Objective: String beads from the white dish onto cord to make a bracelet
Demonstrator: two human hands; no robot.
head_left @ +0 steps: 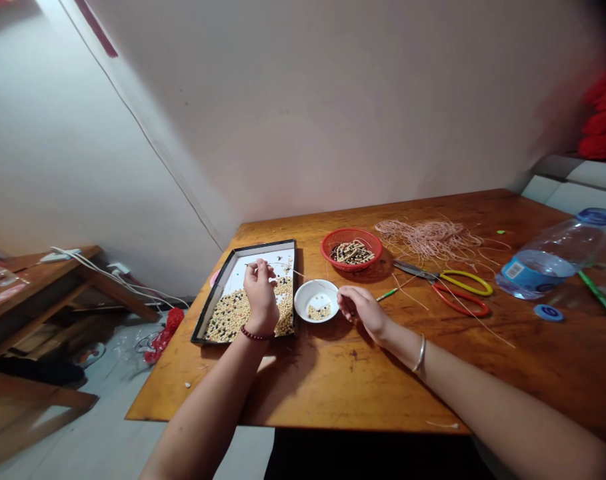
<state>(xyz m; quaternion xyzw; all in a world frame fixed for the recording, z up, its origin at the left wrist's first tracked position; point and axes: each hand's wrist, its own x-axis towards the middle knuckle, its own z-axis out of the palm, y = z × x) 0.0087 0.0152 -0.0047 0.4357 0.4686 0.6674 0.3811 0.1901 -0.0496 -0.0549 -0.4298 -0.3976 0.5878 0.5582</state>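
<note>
My left hand point(261, 290) is raised over the black-rimmed tray point(295, 253), its fingertips pinched on a thin cord point(289, 268) that trails off to the right. Many cream beads point(227, 323), with dark ones mixed in, cover the near part of the tray. Beside the white bowl point(303, 291), at its right rim, my right hand point(359, 308) has its fingers curled together; what they hold, if anything, is too small to make out. Some beads point(319, 311) lie in the bottom of the bowl.
Behind the bowl is a red basket point(327, 257) of strung beads. Pinkish cords point(427, 239) lie tangled at the back. Scissors point(447, 285), a water bottle point(547, 263) and a blue cap point(549, 313) are on the right. The table's front edge runs below my arms.
</note>
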